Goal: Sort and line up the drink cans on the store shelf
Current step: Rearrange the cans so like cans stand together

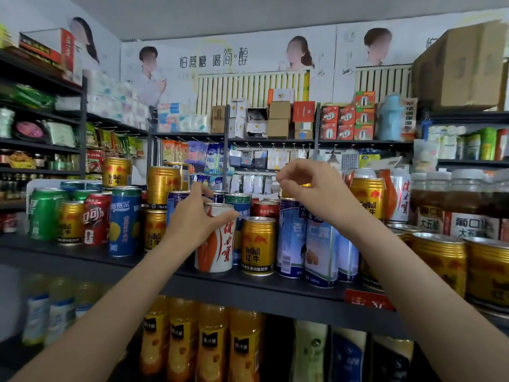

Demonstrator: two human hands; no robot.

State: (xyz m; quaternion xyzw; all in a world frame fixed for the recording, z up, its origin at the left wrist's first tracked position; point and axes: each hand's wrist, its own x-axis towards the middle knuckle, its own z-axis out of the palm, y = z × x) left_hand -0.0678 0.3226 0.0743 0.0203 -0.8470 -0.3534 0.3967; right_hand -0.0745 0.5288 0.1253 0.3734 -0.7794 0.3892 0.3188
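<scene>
Left hand [197,216] grips the white can [217,244] on the shelf [275,290]; right hand [311,191] hangs loosely curled above, holding nothing.

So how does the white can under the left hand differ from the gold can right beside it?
The white can bears orange swirls and red characters; the gold can bears red bulls and dark lettering. The white can stands taller than the gold can. The left hand grips the white can's top; nothing touches the gold can. Both stand upright at the shelf front.

Single head view, close, facing forward at shelf [248,288], level.
</scene>
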